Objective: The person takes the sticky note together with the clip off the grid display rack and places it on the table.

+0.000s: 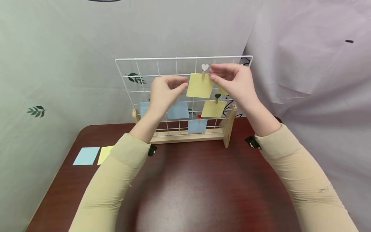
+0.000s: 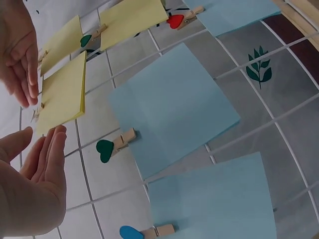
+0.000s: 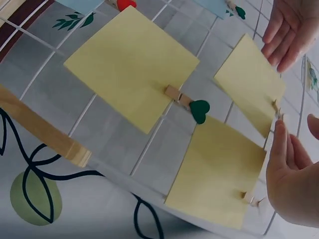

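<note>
A yellow note [image 1: 200, 86] hangs near the top of a white wire grid [image 1: 150, 59], under a wooden clothespin with a white heart [image 1: 204, 67]. My left hand [image 1: 166, 93] is beside the note's left edge, its fingers relaxed and nothing between them and the thumb. On the other side, my right hand [image 1: 236, 80] has its fingertips right by the clothespin and the note's upper right corner, fingers loosely extended. In the right wrist view another yellow note [image 3: 214, 174] hangs beside that one. The left wrist view shows a blue note [image 2: 174, 109] with a green-heart clothespin [image 2: 114, 144].
Below hang a yellow note [image 1: 214, 109] with a green heart and a blue note [image 1: 197, 126] with a red heart. The grid stands in a wooden base [image 1: 185, 138] on a dark red table [image 1: 188, 193]. A blue pad [image 1: 86, 156] and a yellow pad [image 1: 105, 154] lie at left.
</note>
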Motion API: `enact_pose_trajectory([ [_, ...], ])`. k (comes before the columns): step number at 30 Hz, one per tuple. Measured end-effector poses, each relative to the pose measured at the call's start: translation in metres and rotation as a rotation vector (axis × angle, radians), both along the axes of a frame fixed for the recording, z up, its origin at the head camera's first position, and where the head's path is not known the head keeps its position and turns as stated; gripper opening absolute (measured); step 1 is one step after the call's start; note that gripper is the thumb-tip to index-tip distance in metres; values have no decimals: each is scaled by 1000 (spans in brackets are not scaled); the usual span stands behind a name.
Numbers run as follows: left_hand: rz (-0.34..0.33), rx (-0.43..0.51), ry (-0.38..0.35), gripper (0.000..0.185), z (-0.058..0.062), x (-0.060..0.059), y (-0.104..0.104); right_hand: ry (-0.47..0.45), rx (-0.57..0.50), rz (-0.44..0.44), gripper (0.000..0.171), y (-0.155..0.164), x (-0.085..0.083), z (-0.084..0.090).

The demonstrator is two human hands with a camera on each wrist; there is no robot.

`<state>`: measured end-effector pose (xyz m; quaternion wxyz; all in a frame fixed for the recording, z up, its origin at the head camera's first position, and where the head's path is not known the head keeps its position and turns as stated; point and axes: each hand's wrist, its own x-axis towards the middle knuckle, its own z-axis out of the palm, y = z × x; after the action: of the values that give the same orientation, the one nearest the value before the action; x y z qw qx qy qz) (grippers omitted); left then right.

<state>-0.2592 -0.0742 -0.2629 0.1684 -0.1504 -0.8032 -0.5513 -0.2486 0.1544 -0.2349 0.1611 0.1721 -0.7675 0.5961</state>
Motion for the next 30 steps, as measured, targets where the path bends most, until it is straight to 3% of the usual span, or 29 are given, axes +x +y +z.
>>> enact_pose_trajectory([
  [11,5,-13,30,25,0,-1,9,40,77,-78,37,-12,1,-1],
  [20,10,-41,18,26,2,-4,15,-55,-35,-56,43,-16,-1,1],
  [30,75,-85,57,21,6,-5,18,-33,-50,-83,37,-20,-6,1],
])
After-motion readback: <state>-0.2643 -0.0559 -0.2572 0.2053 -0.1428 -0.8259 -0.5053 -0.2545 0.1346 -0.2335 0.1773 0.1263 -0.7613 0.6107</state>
